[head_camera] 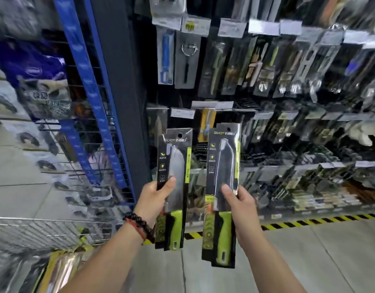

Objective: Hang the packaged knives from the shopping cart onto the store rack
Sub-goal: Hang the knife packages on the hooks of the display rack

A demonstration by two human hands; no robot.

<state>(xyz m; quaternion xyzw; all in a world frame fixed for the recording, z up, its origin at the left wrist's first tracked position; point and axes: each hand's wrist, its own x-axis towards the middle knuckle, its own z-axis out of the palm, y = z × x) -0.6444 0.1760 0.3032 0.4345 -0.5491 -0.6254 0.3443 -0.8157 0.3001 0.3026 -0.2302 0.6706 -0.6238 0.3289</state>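
Note:
I hold two packaged knives upright in front of the store rack (266, 115). Each has a steel blade, a lime-green handle and a black card with a hang hole at the top. My left hand (154, 199) grips the left packaged knife (173, 178) at mid-length, thumb on its front. My right hand (239, 199) grips the right packaged knife (222, 180) the same way; this one is slightly larger and lower. Both packages sit a short way in front of the rack's lower rows. The wire shopping cart (45, 229) is at the lower left.
The rack carries rows of hanging kitchen tools with white price tags. A blue upright post (91, 98) and a dark panel border it on the left. Yellow-black hazard tape (309, 222) marks the floor along the rack's base. Yellow packages lie in the cart.

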